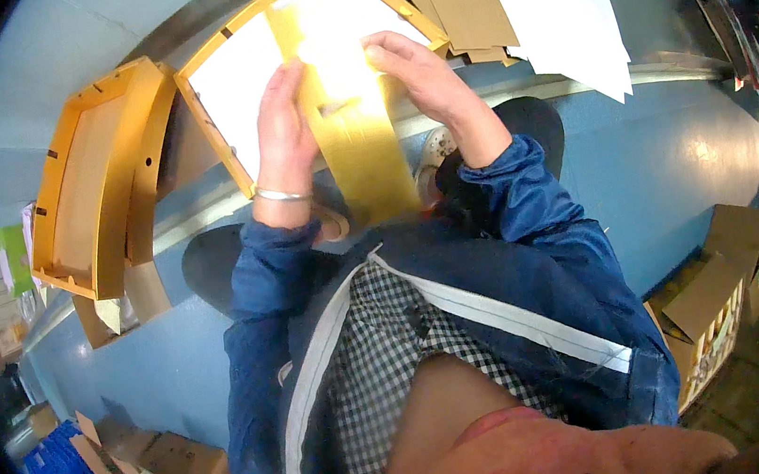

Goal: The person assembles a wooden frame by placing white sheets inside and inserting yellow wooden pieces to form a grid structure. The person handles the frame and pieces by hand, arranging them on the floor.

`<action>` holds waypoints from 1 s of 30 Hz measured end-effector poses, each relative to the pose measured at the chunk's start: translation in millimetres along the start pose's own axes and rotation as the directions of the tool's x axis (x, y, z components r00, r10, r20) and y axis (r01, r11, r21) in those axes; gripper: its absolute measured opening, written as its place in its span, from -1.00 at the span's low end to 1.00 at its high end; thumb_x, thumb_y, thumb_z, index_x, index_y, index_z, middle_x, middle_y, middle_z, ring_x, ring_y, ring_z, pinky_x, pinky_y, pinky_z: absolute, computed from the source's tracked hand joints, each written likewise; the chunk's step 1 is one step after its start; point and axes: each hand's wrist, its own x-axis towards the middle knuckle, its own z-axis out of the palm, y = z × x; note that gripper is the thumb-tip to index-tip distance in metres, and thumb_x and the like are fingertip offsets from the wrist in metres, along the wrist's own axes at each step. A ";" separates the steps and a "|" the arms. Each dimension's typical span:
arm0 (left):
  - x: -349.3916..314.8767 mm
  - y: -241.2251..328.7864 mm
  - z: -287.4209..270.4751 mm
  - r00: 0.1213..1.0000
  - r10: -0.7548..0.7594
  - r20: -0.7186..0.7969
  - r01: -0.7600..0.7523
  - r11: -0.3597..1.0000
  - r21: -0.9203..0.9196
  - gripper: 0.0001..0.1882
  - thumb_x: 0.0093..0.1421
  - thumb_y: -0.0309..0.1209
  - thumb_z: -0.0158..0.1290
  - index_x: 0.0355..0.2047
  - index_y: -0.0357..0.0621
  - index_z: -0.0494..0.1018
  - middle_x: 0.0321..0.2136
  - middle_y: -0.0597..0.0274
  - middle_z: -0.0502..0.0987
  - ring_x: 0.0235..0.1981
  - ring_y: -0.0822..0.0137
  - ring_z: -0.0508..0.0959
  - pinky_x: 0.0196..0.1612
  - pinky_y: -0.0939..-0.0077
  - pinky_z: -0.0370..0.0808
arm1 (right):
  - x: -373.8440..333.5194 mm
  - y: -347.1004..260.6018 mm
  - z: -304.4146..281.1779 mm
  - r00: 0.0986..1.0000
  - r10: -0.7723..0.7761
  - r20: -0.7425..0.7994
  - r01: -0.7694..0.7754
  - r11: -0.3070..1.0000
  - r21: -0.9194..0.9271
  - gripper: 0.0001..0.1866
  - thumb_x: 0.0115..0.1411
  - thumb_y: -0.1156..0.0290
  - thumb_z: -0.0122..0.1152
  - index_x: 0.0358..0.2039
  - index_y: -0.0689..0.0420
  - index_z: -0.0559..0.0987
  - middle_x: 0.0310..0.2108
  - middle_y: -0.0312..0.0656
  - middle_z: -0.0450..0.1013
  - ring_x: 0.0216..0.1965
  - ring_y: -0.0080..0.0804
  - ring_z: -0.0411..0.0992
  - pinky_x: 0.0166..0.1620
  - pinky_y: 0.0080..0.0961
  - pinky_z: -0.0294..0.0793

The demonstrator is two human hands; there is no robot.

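Hands [286, 121] holding gold strip [360, 159], open box [209, 130] beyond

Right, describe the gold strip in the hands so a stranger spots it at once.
At the top of the picture, find the white-floored yellow tray. In front of it, between the left hand and right hand, is the gold strip. Unlike that and the brown-floored tray at left, it is one long, shiny band.

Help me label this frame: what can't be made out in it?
Head view:
Gold strip: top cut off by the upper edge; part washed out by glare.
White-lined gold tray: middle hidden by the strip.
Left hand: some fingers hidden by hand or strip.
Dark items, far left: too small and dim.
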 end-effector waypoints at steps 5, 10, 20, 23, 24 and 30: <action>0.1 10.0 -5.2 0.978 0.174 -0.116 -0.174 0.985 0.006 -0.67 0.39 -0.33 -0.03 0.05 -0.27 0.38 -0.08 0.11 0.54 -0.04 0.20 0.56 0.06 0.30 0.53 | -26.1 10.8 -14.7 0.954 0.235 0.187 -0.118 0.867 -0.485 -0.80 0.27 0.31 0.24 -0.22 0.18 0.58 -0.34 -0.42 0.46 -0.28 -0.66 0.34 -0.18 -0.66 0.33; -38.2 -18.4 -8.3 0.999 -0.033 -0.036 0.043 0.946 0.321 -0.63 0.36 -0.38 -0.01 0.12 -0.30 0.35 -0.04 0.11 0.55 0.01 0.26 0.55 0.08 0.38 0.50 | -18.4 1.2 -12.9 0.998 0.049 -0.038 -0.060 0.914 -0.402 -0.79 0.25 0.33 0.27 -0.19 0.17 0.59 -0.31 -0.39 0.50 -0.26 -0.63 0.41 -0.18 -0.66 0.39; -49.0 -20.1 -4.5 0.987 0.007 0.158 -0.027 0.992 0.125 -0.58 0.31 -0.44 0.04 0.15 -0.26 0.31 0.00 0.11 0.53 -0.02 0.27 0.56 0.09 0.42 0.47 | -25.3 14.1 8.5 0.988 0.058 0.142 -0.091 0.967 0.239 -0.43 0.32 0.27 0.16 0.22 0.34 0.31 0.11 -0.09 0.43 0.07 -0.35 0.46 0.13 -0.38 0.46; -45.9 -22.8 -14.8 0.994 0.111 0.023 -0.112 0.923 0.367 -0.59 0.28 -0.56 0.06 0.12 -0.30 0.30 0.04 0.06 0.50 -0.02 0.28 0.56 0.04 0.46 0.50 | -16.8 -10.7 -0.4 0.998 -0.012 -0.064 -0.030 0.788 -0.615 -0.25 0.21 0.09 0.29 0.23 0.34 0.30 0.10 0.02 0.44 0.08 -0.20 0.46 0.12 -0.31 0.45; -47.5 -29.3 -12.9 0.987 0.157 0.035 -0.158 0.910 0.384 -0.58 0.27 -0.58 0.06 0.13 -0.31 0.28 0.03 0.05 0.50 -0.01 0.28 0.55 0.04 0.45 0.51 | -21.1 -11.8 7.1 0.994 -0.107 -0.018 0.053 0.624 -0.780 -0.18 0.15 0.04 0.34 0.24 0.32 0.30 0.09 0.06 0.44 0.09 -0.12 0.44 0.14 -0.28 0.42; -61.4 -49.0 -11.0 0.971 0.202 0.124 -0.237 0.865 0.443 -0.59 0.28 -0.49 0.11 0.12 -0.29 0.35 -0.05 0.09 0.54 -0.05 0.31 0.57 -0.07 0.40 0.58 | -35.8 -8.1 27.8 0.979 -0.179 0.094 0.157 0.377 -0.913 -0.24 -0.02 0.14 0.44 0.15 0.20 0.39 -0.10 0.13 0.51 -0.07 0.08 0.51 -0.04 -0.16 0.53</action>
